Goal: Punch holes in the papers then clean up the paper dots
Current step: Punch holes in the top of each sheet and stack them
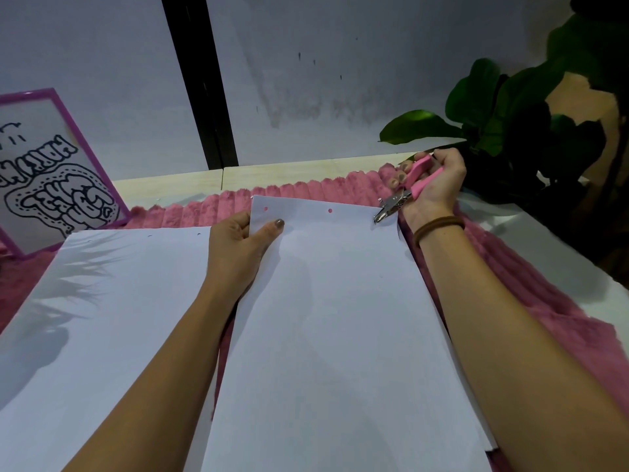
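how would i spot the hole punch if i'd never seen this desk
Find the pink rug, then the right paper stack on it. At the stack's far right corner the right hand grips the punch: the only tool, pink handles, metal nose.

table [170, 185]: pale wood, bare strip by wall [85, 63] | mat [531, 287]: pink ribbed plush over table | frame [51, 172]: purple, tilted, far left, black doodle lettering | plant [493, 107]: broad green leaves, far right | post [200, 80]: black, against wall

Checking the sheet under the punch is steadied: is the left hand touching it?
Touching. The head view shows the left hand pinching the sheet at its far left corner.
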`<action>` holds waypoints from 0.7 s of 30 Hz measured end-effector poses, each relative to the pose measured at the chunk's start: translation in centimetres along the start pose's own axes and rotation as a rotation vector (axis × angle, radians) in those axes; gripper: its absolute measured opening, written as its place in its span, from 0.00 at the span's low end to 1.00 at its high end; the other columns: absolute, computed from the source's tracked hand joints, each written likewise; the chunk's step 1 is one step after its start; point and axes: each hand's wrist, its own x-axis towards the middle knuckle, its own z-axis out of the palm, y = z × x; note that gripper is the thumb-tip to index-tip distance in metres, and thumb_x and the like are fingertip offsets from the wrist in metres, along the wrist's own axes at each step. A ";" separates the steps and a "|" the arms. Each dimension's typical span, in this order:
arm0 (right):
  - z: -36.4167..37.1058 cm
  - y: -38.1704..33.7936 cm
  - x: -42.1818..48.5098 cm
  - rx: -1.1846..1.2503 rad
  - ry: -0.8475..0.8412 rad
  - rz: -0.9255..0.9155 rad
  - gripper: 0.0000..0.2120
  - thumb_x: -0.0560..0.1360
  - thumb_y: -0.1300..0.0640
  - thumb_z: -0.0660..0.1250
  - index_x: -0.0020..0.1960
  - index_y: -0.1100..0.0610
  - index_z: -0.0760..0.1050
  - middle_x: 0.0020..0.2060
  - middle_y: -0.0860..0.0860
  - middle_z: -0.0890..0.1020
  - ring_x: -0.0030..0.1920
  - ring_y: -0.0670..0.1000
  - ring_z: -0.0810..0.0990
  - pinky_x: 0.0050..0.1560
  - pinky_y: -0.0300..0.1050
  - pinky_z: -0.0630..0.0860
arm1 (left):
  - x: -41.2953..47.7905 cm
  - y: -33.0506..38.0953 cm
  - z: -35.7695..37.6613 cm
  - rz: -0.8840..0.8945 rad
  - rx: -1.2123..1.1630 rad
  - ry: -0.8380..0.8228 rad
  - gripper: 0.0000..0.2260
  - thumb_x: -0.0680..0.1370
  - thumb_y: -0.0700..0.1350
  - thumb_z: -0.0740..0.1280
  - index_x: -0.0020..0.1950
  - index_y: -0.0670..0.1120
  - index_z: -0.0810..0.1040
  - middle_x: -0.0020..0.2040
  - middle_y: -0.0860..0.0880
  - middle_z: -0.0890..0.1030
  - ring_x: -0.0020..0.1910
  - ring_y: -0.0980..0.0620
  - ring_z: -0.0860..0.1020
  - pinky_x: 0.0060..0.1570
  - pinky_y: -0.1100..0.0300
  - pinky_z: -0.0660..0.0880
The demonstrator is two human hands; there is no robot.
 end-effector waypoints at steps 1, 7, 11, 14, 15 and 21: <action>0.0 0.0 0.0 0.005 0.005 -0.002 0.09 0.75 0.56 0.57 0.38 0.58 0.67 0.26 0.53 0.70 0.23 0.50 0.69 0.29 0.37 0.66 | 0.0 0.0 0.0 0.003 -0.002 0.000 0.07 0.77 0.40 0.70 0.50 0.52 0.81 0.39 0.63 0.84 0.40 0.61 0.83 0.36 0.72 0.76; 0.1 0.1 -0.1 -0.013 0.062 -0.038 0.11 0.76 0.55 0.57 0.36 0.57 0.66 0.25 0.51 0.70 0.23 0.50 0.68 0.27 0.37 0.67 | 0.1 -0.1 -0.1 0.013 -0.008 0.004 0.07 0.77 0.39 0.70 0.51 0.50 0.81 0.39 0.62 0.84 0.40 0.60 0.84 0.36 0.71 0.76; 0.0 0.3 -0.1 -0.017 0.089 -0.052 0.11 0.76 0.56 0.57 0.36 0.57 0.65 0.25 0.52 0.70 0.23 0.51 0.67 0.28 0.37 0.66 | 0.1 -0.2 -0.1 0.010 -0.017 0.003 0.07 0.77 0.39 0.70 0.52 0.49 0.81 0.39 0.62 0.84 0.40 0.60 0.84 0.37 0.71 0.76; 0.0 0.4 0.3 -0.023 0.133 -0.070 0.10 0.75 0.57 0.58 0.36 0.57 0.65 0.26 0.52 0.69 0.23 0.51 0.67 0.29 0.39 0.65 | 0.1 -0.2 -0.1 0.008 -0.020 0.002 0.07 0.76 0.39 0.70 0.52 0.49 0.81 0.40 0.61 0.85 0.41 0.59 0.84 0.37 0.70 0.76; -0.2 0.5 0.5 -0.026 0.150 -0.076 0.09 0.75 0.57 0.58 0.36 0.57 0.65 0.26 0.52 0.69 0.24 0.51 0.66 0.29 0.39 0.65 | 0.1 -0.2 0.0 0.009 -0.013 0.001 0.07 0.76 0.39 0.70 0.52 0.49 0.81 0.40 0.61 0.85 0.41 0.60 0.84 0.37 0.70 0.76; 0.0 0.2 0.3 0.025 0.106 -0.061 0.11 0.76 0.56 0.58 0.37 0.58 0.66 0.25 0.51 0.71 0.23 0.50 0.69 0.28 0.37 0.66 | 0.2 -0.4 -0.2 -0.007 0.023 -0.003 0.07 0.77 0.42 0.70 0.54 0.50 0.81 0.44 0.57 0.85 0.42 0.57 0.84 0.39 0.67 0.78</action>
